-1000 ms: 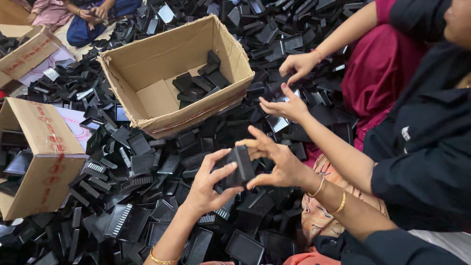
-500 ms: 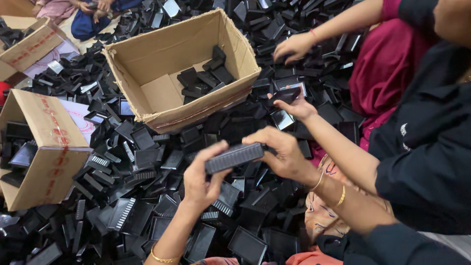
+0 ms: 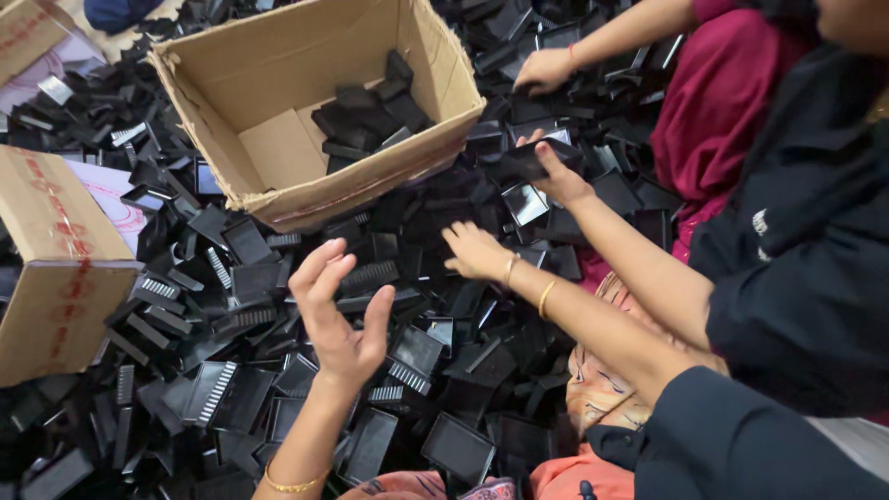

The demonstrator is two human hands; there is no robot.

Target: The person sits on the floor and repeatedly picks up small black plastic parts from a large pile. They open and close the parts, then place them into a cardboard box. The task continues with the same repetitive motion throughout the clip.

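Now both hands are empty: left hand (image 3: 338,319) spread wide, right hand (image 3: 474,251) over ribbed black plastic pieces (image 3: 370,276).

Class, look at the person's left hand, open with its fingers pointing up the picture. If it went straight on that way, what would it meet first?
The left hand would probably first meet the ribbed black part on the pile just beyond its fingertips, before the cardboard box; depth is unclear.

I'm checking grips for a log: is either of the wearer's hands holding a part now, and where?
Neither. The left hand is open and empty above the pile of black parts; the right hand reaches empty over it.
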